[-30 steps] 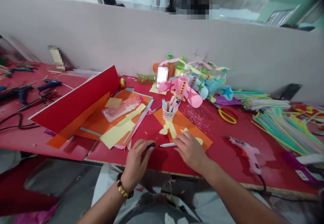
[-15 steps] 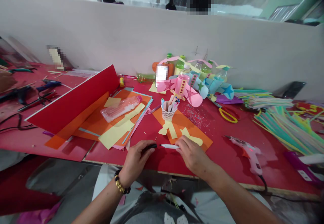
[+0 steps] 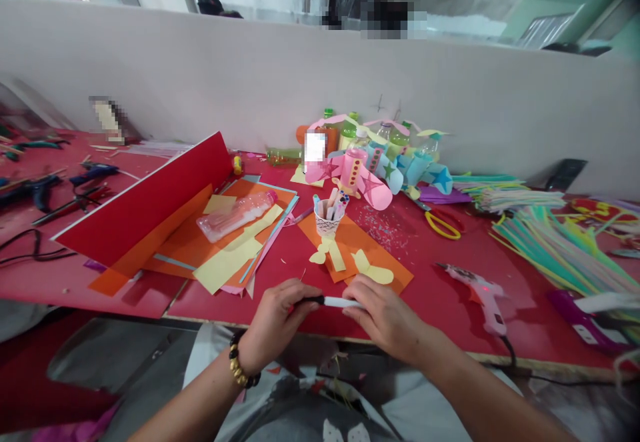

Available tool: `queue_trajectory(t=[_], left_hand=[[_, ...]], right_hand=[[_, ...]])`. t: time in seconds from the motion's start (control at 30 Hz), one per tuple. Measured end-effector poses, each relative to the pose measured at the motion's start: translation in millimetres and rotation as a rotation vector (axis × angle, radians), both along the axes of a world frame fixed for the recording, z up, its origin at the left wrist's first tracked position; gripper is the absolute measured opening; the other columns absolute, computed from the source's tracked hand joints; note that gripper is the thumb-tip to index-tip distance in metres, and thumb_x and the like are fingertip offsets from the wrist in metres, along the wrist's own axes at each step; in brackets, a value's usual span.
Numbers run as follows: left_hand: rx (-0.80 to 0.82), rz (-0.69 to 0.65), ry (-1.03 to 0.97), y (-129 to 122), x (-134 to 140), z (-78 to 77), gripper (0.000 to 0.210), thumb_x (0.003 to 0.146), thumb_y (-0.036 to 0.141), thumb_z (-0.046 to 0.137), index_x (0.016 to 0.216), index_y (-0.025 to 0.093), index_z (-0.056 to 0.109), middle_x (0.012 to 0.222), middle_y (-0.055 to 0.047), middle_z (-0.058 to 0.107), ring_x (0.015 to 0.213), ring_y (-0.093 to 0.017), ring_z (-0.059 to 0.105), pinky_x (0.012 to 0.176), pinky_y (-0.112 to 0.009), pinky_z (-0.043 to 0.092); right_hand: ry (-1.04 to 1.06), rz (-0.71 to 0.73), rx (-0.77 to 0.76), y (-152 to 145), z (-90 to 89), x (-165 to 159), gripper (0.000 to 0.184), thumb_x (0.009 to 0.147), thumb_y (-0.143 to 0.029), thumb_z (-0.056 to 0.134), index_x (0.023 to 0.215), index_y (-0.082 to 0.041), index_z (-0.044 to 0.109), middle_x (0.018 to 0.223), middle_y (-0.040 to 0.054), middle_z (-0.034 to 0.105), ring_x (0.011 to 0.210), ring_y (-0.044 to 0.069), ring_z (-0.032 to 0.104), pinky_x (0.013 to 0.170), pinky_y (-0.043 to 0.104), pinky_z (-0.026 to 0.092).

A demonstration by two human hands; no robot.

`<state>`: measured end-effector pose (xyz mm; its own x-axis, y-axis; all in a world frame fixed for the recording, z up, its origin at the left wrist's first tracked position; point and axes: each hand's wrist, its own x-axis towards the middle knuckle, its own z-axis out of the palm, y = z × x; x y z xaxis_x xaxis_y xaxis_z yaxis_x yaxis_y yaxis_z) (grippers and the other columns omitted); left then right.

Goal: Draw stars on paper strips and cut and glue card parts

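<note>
My left hand [image 3: 283,319] pinches the black marker cap [image 3: 315,300], most of it hidden by the fingers. A white marker [image 3: 340,302] is held at its other end by my right hand [image 3: 385,312], its tip end meeting the cap. Both hands hover over the front edge of the red table [image 3: 280,265]. Just beyond them lie pale yellow paper cutouts [image 3: 373,269] on an orange sheet [image 3: 395,255]. A patterned paper cup [image 3: 329,222] full of markers stands behind these.
Left is a clear plastic bottle [image 3: 237,215] on stacked paper, beside a slanting red board [image 3: 150,195]. Bottle airplanes [image 3: 357,169] stand at the back. On the right lie a pink glue gun [image 3: 480,295], yellow-handled scissors [image 3: 443,225] and pastel pipe cleaners [image 3: 555,249].
The black cap and the white marker, apart before, now meet tip to cap as my hands have come together. The whole view has shifted slightly.
</note>
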<state>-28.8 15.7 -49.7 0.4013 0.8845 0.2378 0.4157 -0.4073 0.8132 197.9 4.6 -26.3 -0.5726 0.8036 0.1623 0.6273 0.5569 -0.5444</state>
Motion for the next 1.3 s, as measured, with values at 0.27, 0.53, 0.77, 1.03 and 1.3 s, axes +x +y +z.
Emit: queue_trajectory(t=[0.27,0.53,0.77,1.03,1.3], left_hand=[[-0.007,-0.044,-0.051,-6.2,11.8,4.8,0.016,0.090,0.025,0.054,0.095,0.019,0.069,0.081,-0.005,0.068,0.073,-0.014,0.062,0.068,-0.023,0.046],[0.036,-0.012,-0.007,16.8,4.7,26.5,0.014,0.088,0.027,0.058,0.096,0.021,0.069,0.088,-0.003,0.070,0.080,-0.014,0.063,0.073,-0.023,0.047],[0.231,0.309,0.045,45.2,-40.3,54.7,0.018,0.087,0.033,0.059,0.099,0.021,0.067,0.085,-0.002,0.068,0.073,-0.014,0.059,0.067,-0.024,0.044],[0.472,0.464,0.108,70.0,-44.3,94.0,0.018,0.087,0.033,0.059,0.097,0.022,0.068,0.083,0.001,0.066,0.069,-0.012,0.055,0.064,-0.023,0.043],[0.610,0.233,0.393,128.0,3.8,121.0,0.015,0.085,0.021,0.055,0.088,0.016,0.069,0.084,-0.004,0.068,0.077,-0.017,0.059,0.070,-0.027,0.043]], right_hand=[[-0.054,0.000,0.187,-10.1,0.2,3.1,0.013,0.093,-0.016,0.042,0.095,-0.016,0.055,0.087,0.0083,0.055,0.076,0.018,0.052,0.067,0.029,0.044],[0.073,-0.018,0.072,17.5,27.1,1.7,0.011,0.094,-0.026,0.050,0.095,-0.019,0.059,0.088,0.0052,0.059,0.079,0.017,0.056,0.071,0.028,0.045],[-0.004,-0.215,0.466,110.8,47.3,-3.8,0.023,0.085,-0.021,0.063,0.107,-0.022,0.066,0.108,0.0092,0.053,0.106,0.026,0.046,0.095,0.041,0.040],[-0.005,-0.210,0.468,154.8,42.1,-22.6,0.012,0.086,-0.022,0.059,0.081,-0.019,0.069,0.103,0.0076,0.058,0.103,0.024,0.045,0.094,0.041,0.035],[0.873,-0.453,0.041,107.2,62.4,36.0,0.022,0.085,-0.042,0.057,0.088,-0.020,0.057,0.071,-0.0006,0.059,0.061,0.014,0.057,0.063,0.030,0.047]])
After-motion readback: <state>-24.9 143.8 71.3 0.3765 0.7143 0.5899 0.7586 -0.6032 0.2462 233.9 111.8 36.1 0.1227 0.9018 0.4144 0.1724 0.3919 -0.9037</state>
